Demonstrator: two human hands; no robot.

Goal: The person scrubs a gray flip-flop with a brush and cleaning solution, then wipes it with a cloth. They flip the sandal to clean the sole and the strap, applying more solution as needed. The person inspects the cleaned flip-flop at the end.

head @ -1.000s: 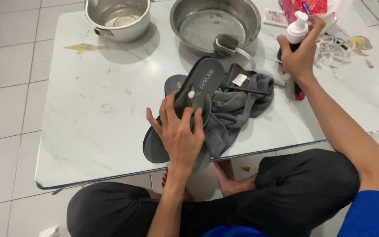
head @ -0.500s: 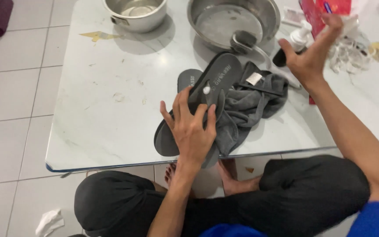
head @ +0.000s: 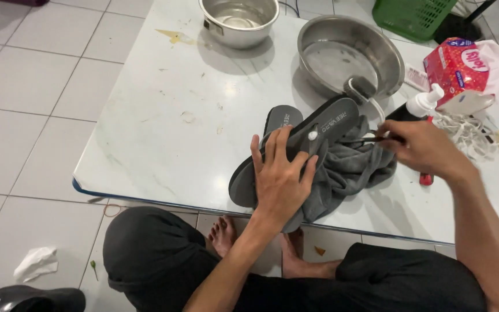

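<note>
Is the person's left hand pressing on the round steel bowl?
No, the left hand lies flat on the grey rubber flip-flop; the steel bowl sits untouched beyond.

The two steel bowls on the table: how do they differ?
1. The pot-like bowl at the far edge is deep with steep walls; the wide basin is shallower and broader.
2. The pot-like bowl stands apart from the work; the wide basin sits just behind the sandal, and something dark leans over its near rim.
Both are bare shiny metal on the white table.
</note>
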